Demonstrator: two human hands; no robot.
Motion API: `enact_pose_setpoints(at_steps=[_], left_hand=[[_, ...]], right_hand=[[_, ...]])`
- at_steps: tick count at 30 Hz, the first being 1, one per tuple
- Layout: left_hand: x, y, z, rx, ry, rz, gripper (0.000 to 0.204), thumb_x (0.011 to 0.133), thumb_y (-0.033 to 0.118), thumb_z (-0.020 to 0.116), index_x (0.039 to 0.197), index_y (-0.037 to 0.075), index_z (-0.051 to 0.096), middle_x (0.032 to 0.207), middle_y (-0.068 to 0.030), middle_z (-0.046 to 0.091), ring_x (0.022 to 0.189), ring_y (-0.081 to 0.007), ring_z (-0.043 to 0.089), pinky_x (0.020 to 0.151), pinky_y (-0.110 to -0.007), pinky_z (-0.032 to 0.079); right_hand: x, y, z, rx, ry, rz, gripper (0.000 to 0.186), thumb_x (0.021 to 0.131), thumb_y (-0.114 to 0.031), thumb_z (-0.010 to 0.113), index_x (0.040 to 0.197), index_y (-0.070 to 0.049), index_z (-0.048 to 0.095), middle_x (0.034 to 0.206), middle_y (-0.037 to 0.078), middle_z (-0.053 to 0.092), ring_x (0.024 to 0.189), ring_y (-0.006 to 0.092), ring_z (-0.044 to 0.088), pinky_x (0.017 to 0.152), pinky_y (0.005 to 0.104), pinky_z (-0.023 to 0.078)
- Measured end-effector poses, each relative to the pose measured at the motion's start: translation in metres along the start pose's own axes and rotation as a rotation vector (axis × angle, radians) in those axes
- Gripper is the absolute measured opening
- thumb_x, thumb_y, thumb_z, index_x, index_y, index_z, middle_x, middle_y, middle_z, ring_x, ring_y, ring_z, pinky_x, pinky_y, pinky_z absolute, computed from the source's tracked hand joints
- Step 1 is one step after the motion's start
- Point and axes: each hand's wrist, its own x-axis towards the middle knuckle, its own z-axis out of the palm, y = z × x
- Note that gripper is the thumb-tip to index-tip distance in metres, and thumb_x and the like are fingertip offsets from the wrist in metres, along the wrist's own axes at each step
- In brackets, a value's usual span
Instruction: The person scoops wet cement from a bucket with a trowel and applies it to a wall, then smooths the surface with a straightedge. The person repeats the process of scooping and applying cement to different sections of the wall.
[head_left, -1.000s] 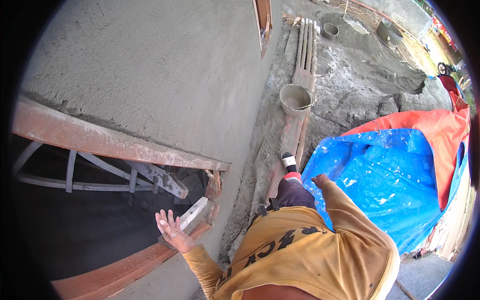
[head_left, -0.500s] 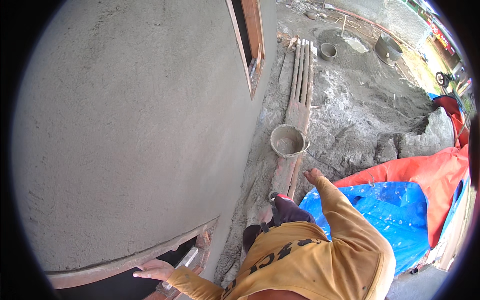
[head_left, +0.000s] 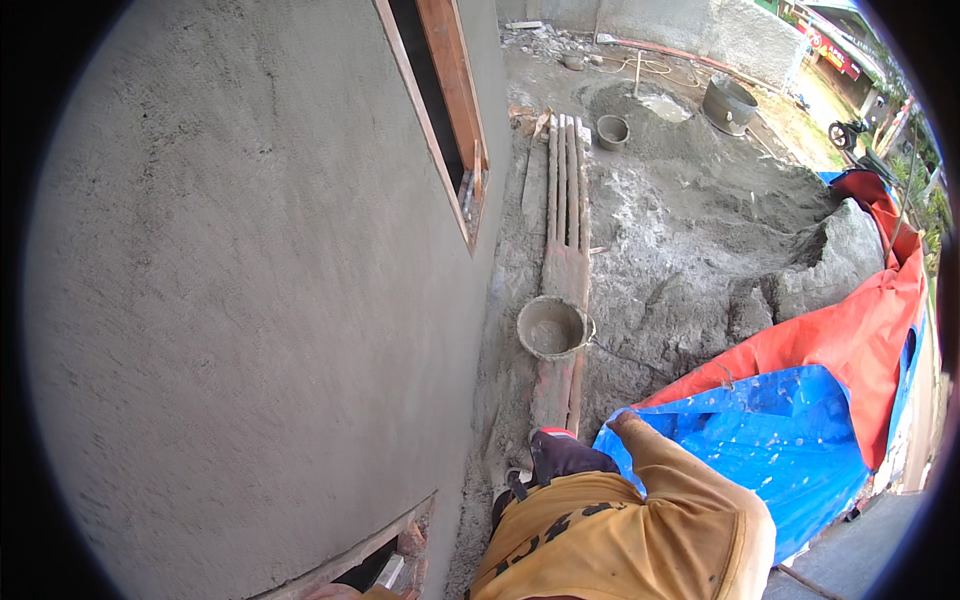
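My right hand (head_left: 626,424) hangs beside my body over the near edge of the blue tarp (head_left: 753,457); its fingers are too small to make out. Only a sliver of my left hand (head_left: 330,591) shows at the bottom edge, by the lower window opening (head_left: 395,570). Ahead of me a grey plastic bucket (head_left: 550,330), smeared with cement and with a wire handle, sits on a long dirty plank (head_left: 552,395) along the foot of the plastered wall (head_left: 240,300).
A red tarp (head_left: 840,335) lies over the blue one. Beyond are a grey mortar heap (head_left: 720,240), slatted timber (head_left: 565,180), a small bucket (head_left: 612,133), a large tub (head_left: 729,104) and a motorbike (head_left: 845,137). An upper window (head_left: 450,90) opens in the wall.
My view has moved up and along the wall, showing more of the yard. My left hand has dropped almost out of view; my right hand appears lower, over the blue tarp's edge.
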Motion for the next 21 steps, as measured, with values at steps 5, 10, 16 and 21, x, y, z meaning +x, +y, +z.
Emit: enact_pose_setpoints(at_steps=[5, 10, 16, 21], left_hand=[[0.007, -0.007, -0.01, 0.037, -0.064, 0.212, 0.055, 0.097, 0.027, 0.026, 0.144, 0.008, 0.006, 0.151, -0.0071, -0.001, 0.138, -0.0205, 0.001, 0.112, -0.034, 0.002], [0.046, -0.041, -0.038, 0.332, -0.061, 0.466, 0.052, 0.098, 0.023, 0.03, 0.144, 0.006, 0.01, 0.151, -0.0091, 0.004, 0.138, -0.0199, 0.004, 0.112, -0.035, 0.004], [0.013, -0.105, -0.02, 0.611, -0.132, 0.565, 0.052, 0.097, 0.024, 0.035, 0.142, 0.006, 0.016, 0.147, -0.011, 0.013, 0.133, -0.0209, 0.013, 0.108, -0.036, 0.012], [-0.064, -0.164, -0.041, 0.979, -0.385, 0.22, 0.05, 0.096, 0.023, 0.037, 0.14, 0.006, 0.021, 0.142, -0.012, 0.022, 0.127, -0.0228, 0.024, 0.103, -0.037, 0.02]], right_hand=[[-0.048, -0.046, -0.06, 0.264, 0.048, -0.001, 0.05, 0.085, -0.046, 0.045, 0.109, -0.006, 0.062, 0.114, 0.022, 0.057, 0.109, 0.0339, 0.054, 0.092, 0.0408, 0.043], [0.0, -0.032, -0.036, 0.415, 0.178, -0.033, 0.049, 0.082, -0.043, 0.046, 0.101, -0.002, 0.063, 0.104, 0.024, 0.06, 0.101, 0.0374, 0.057, 0.087, 0.0441, 0.045], [0.103, 0.011, -0.031, 0.266, 0.149, -0.097, 0.045, 0.082, -0.041, 0.047, 0.103, -0.005, 0.064, 0.11, 0.021, 0.059, 0.102, 0.0386, 0.056, 0.089, 0.0441, 0.044], [0.087, -0.024, -0.17, 0.389, 0.111, -0.038, 0.045, 0.083, -0.042, 0.049, 0.105, -0.006, 0.064, 0.109, 0.022, 0.059, 0.105, 0.0359, 0.055, 0.09, 0.043, 0.044]])
